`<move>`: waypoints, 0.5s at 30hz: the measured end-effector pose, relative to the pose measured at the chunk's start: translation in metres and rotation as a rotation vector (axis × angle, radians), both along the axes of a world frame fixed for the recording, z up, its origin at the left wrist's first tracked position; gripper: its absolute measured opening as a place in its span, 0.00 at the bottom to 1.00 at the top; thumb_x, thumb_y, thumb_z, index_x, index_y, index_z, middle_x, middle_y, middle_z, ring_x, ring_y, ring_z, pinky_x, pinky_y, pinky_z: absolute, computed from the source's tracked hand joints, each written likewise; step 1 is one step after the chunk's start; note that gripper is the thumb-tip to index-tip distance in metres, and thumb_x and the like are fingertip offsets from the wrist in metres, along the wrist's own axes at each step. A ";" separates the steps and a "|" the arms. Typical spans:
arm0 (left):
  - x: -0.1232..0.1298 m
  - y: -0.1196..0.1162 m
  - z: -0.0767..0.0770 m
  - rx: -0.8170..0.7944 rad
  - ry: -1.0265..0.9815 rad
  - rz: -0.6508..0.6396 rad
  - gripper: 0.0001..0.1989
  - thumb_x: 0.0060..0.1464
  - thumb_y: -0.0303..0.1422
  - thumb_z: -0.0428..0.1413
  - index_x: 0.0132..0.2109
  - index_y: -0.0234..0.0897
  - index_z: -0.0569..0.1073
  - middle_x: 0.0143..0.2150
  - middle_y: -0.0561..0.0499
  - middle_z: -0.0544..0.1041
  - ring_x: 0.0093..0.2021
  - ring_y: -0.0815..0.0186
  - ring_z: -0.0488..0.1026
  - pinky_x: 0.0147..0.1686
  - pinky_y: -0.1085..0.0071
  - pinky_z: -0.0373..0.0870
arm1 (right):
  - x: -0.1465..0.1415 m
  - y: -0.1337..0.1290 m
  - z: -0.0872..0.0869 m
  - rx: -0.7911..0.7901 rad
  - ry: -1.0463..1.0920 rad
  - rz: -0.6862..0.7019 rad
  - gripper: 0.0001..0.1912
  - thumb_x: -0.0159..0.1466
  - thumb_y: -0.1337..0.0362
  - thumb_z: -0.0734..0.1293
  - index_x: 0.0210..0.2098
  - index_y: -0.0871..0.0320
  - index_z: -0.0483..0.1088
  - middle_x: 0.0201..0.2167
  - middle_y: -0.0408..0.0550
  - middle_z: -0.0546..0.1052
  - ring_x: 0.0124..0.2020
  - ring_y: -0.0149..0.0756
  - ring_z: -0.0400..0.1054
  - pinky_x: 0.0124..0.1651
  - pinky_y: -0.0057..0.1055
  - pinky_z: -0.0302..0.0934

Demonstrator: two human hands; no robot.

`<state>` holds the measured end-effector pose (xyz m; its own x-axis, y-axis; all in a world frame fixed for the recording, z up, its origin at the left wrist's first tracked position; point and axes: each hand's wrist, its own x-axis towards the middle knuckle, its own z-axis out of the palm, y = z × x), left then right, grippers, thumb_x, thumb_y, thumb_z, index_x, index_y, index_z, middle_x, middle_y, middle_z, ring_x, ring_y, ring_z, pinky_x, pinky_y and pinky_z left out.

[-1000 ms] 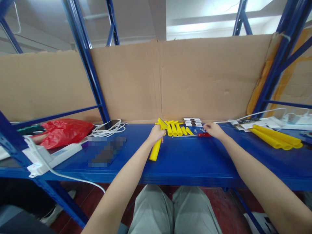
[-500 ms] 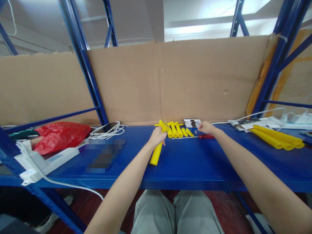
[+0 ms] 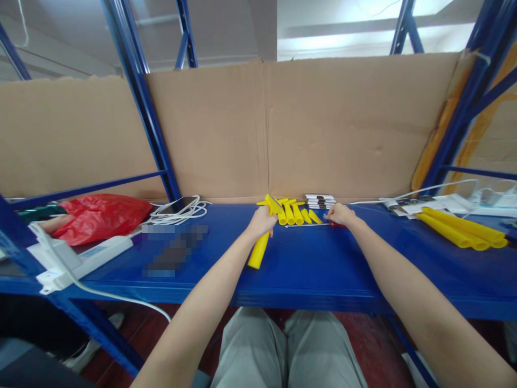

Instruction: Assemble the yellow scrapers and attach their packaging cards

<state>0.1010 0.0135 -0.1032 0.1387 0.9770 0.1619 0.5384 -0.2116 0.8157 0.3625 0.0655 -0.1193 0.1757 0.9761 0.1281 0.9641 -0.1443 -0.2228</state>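
My left hand (image 3: 262,220) is closed around a yellow tubular handle (image 3: 258,252); a yellow head with a thin grey strip shows above the fist. My right hand (image 3: 341,214) has its fingers pinched together low over the tabletop, by a small shiny metal bit; whether it is gripped I cannot make out. Below that hand lies a screwdriver (image 3: 309,225), its red handle partly covered, its shaft pointing left. Between the hands rest several yellow T-shaped pieces (image 3: 291,214) in a row and two small flat yellow pieces (image 3: 311,216).
A stack of small white packs (image 3: 320,201) stands at the back. Yellow tubes (image 3: 460,229) and papers lie to the right. On the left are a red plastic bag (image 3: 105,218), coiled white cable (image 3: 180,210) and a white power strip (image 3: 86,261). Cardboard (image 3: 210,129) walls the back.
My right hand has lowered slightly onto the area by the screwdriver handle, fingertips now pinched at the small metal bits. My left hand keeps its hold on the yellow handle. The view has shifted slightly.
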 end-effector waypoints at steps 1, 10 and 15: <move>0.000 0.000 0.000 0.002 0.001 -0.007 0.12 0.48 0.19 0.47 0.39 0.27 0.72 0.14 0.57 0.66 0.12 0.69 0.65 0.16 0.77 0.63 | 0.000 0.000 -0.001 -0.006 0.001 0.000 0.07 0.55 0.61 0.65 0.29 0.54 0.76 0.34 0.49 0.79 0.41 0.43 0.72 0.41 0.35 0.63; 0.001 -0.004 0.002 0.014 0.055 -0.006 0.11 0.47 0.19 0.48 0.37 0.27 0.71 0.16 0.55 0.67 0.13 0.70 0.64 0.16 0.77 0.63 | 0.000 0.006 -0.004 -0.030 0.022 -0.009 0.07 0.54 0.62 0.65 0.27 0.55 0.75 0.28 0.48 0.78 0.33 0.40 0.72 0.37 0.34 0.64; 0.002 -0.004 0.002 0.069 0.097 -0.040 0.10 0.47 0.19 0.49 0.36 0.26 0.72 0.21 0.52 0.71 0.13 0.71 0.65 0.15 0.77 0.62 | 0.007 0.016 -0.012 -0.011 0.085 0.027 0.08 0.51 0.63 0.66 0.29 0.56 0.76 0.23 0.47 0.76 0.31 0.39 0.72 0.34 0.30 0.63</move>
<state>0.1032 0.0093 -0.1014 0.1960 0.9573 0.2125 0.6043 -0.2886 0.7427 0.3695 0.0815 -0.1318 0.1591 0.9819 0.1027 0.9455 -0.1216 -0.3021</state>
